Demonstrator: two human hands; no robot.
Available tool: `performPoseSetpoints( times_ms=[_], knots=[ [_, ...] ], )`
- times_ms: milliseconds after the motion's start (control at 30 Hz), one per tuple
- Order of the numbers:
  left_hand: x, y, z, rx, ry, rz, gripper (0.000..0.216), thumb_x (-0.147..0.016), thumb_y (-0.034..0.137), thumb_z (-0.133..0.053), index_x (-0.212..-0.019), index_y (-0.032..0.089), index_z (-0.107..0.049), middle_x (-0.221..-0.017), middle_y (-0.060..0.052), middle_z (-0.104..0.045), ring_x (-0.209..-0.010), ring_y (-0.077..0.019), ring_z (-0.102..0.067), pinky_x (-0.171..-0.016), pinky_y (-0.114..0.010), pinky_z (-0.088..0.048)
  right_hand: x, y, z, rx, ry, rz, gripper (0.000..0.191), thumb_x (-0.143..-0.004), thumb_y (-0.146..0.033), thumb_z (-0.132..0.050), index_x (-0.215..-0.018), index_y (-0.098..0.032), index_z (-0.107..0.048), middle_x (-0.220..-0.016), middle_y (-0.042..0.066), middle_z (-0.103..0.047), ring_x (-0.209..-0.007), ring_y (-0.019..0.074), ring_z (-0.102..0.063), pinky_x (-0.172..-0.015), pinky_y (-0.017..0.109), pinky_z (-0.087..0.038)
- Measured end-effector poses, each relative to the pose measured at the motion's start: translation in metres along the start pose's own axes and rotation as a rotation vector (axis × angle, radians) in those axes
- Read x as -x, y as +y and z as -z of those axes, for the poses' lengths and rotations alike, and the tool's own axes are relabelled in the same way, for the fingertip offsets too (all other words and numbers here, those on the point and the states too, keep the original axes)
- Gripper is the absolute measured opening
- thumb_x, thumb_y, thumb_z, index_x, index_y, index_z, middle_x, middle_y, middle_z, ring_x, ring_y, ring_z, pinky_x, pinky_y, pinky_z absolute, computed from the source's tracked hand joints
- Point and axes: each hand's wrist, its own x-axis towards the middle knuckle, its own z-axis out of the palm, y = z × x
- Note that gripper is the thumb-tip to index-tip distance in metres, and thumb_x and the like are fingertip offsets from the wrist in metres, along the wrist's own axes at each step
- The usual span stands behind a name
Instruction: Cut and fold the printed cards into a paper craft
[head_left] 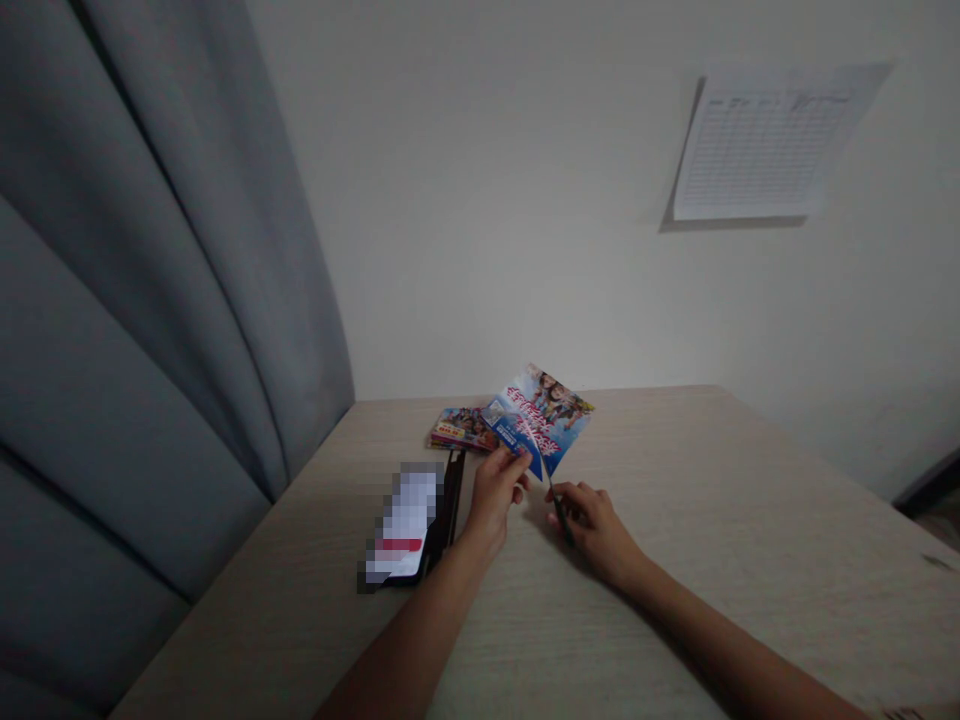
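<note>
My left hand (pixel 496 490) pinches the lower left edge of a printed leaflet (pixel 546 415), which is blue with red lettering and pictured people. My right hand (pixel 589 520) is closed round the dark handles of a pair of scissors (pixel 561 512). The scissors' blades reach up into the leaflet's lower edge, where a slit parts the paper. Behind my left hand lies a stack of colourful leaflets (pixel 457 428), partly covered by the held one. Left of my left forearm is a phone (pixel 405 525) with a lit, pixelated screen.
A dark strip-like object (pixel 452 495) lies along the phone's right side. The pale wooden table (pixel 675 470) meets a white wall at the back. A grey curtain (pixel 172 250) hangs at the left. A printed sheet (pixel 761 150) is on the wall.
</note>
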Motion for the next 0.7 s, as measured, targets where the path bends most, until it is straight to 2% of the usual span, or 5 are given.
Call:
performPoseSetpoints(
  times_ms=[167, 433, 700],
  knots=[
    [-0.001, -0.0031, -0.0001, 0.009, 0.011, 0.005, 0.036, -0.06, 0.039, -0.083, -0.078, 0.017, -0.061, -0.066, 0.005, -0.058, -0.048, -0.0055, -0.05, -0.038, -0.015, -0.024, 0.0006, 0.0001, -0.0019, -0.044, 0.012, 0.006, 0.023, -0.088, -0.036, -0.058, -0.105, -0.024, -0.068, -0.091, 0.005, -0.067, -0.085, 0.0226, -0.059, -0.086, 0.041, -0.039],
    [0.0005, -0.0058, -0.0016, 0.023, -0.002, 0.016, 0.037, -0.059, 0.039, -0.084, -0.078, 0.017, -0.062, -0.069, 0.004, -0.061, -0.049, -0.0056, -0.052, -0.038, -0.015, -0.025, 0.0002, -0.0026, -0.002, -0.224, 0.019, -0.011, 0.025, -0.086, -0.043, -0.059, -0.1, -0.024, -0.068, -0.079, 0.003, -0.066, -0.073, 0.0194, -0.057, -0.071, 0.033, -0.043],
    [0.0015, -0.0098, -0.0026, 0.009, -0.025, 0.004, 0.036, -0.06, 0.04, -0.084, -0.076, 0.017, -0.06, -0.064, 0.005, -0.058, -0.048, -0.0058, -0.051, -0.038, -0.016, -0.026, -0.0017, -0.0034, -0.0024, -0.289, 0.006, -0.013, 0.027, -0.087, -0.045, -0.058, -0.1, -0.023, -0.064, -0.076, 0.002, -0.064, -0.068, 0.0169, -0.055, -0.066, 0.029, -0.043]
  ],
)
